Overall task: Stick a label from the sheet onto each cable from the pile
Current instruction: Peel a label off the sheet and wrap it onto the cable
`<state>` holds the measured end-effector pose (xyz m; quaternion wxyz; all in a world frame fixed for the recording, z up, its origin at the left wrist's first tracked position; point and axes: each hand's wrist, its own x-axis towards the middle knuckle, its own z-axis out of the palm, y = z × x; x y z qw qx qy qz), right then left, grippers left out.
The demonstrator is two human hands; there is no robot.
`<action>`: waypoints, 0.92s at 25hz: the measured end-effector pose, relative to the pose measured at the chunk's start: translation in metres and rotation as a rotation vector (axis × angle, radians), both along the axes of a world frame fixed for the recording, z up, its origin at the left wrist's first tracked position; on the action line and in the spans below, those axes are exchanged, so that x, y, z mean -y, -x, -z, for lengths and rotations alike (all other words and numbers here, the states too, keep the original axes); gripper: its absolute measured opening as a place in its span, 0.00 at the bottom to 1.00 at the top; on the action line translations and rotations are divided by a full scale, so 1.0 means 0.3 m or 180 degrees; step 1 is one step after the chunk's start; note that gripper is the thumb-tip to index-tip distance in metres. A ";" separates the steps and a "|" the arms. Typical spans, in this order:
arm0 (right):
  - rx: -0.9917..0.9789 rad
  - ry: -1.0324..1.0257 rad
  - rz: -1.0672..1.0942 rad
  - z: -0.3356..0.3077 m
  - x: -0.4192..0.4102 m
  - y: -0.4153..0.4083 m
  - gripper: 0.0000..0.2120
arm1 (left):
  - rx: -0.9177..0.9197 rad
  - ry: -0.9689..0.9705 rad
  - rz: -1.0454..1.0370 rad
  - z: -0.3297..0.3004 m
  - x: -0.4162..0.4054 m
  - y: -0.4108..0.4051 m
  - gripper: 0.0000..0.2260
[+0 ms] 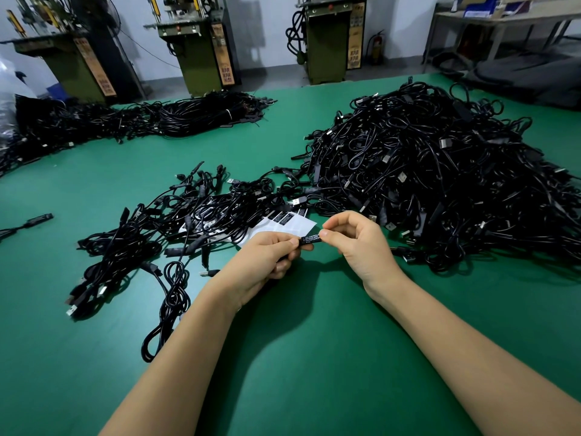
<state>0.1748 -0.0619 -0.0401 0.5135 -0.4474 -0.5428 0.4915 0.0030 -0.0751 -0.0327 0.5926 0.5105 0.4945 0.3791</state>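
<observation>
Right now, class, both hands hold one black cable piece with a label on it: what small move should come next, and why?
Probably press the label down flat. It already sits on the cable piece, pinched between the left hand and the right hand, with its white print facing up; smoothing it would likely finish this cable before it goes aside.

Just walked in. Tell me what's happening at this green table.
A person is labelling black cables by hand. The left hand and right hand pinch the two ends of one cable's small black controller block, which has a printed label on it. Just behind the hands lies the white label sheet, with several black labels left on it. A big pile of cables sits to the right, and a smaller spread of cables to the left.
</observation>
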 end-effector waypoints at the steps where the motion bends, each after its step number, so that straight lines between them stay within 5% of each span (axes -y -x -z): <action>1: 0.0010 -0.0001 0.0001 0.000 0.000 0.001 0.07 | -0.0013 0.0001 -0.0007 0.000 0.000 0.000 0.12; 23: 0.0155 -0.0058 0.0055 0.008 -0.001 0.000 0.08 | -0.0116 0.0004 -0.0142 -0.005 0.006 -0.012 0.12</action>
